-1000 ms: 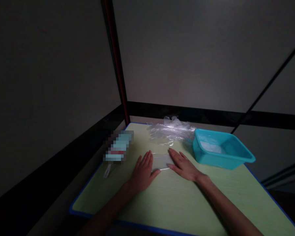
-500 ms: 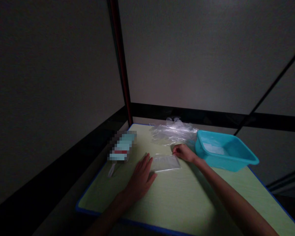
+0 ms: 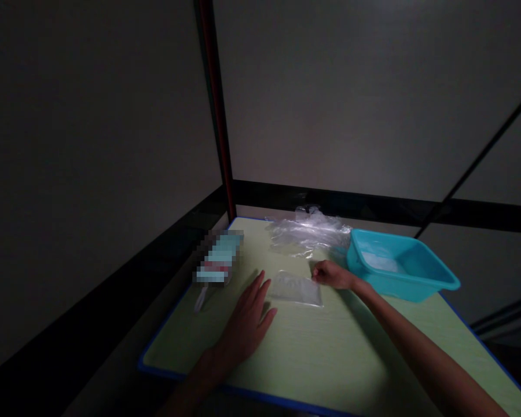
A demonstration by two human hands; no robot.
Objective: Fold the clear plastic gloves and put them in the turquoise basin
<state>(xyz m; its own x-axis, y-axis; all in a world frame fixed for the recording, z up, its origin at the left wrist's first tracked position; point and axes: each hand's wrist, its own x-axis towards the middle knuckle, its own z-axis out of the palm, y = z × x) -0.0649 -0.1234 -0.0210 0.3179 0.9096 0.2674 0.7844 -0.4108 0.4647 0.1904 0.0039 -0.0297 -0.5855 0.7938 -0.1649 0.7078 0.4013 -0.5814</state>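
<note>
Pale green, the rectangular tabletop (image 3: 321,353) ran in the head camera's view from its blue near edging (image 3: 252,394) to dark grey wall panels (image 3: 330,104) at the left and back. Open surface lay between that edging and a clear, flat plastic pouch (image 3: 296,289) near mid-table. Limiting room at right was a turquoise rectangular plastic tub (image 3: 395,285); beyond the pouch sat a crumpled heap of clear plastic film (image 3: 308,231). The left hand (image 3: 246,321), palm down, fingers extended and thumb apart, held nothing beside the pouch's left edge; contact was unclear. The right hand (image 3: 333,274), fingers curled, pinched the pouch's far right corner. One second earlier, both hands had lain flat at its ends; since half a second earlier, the pouch had turned slightly.
</note>
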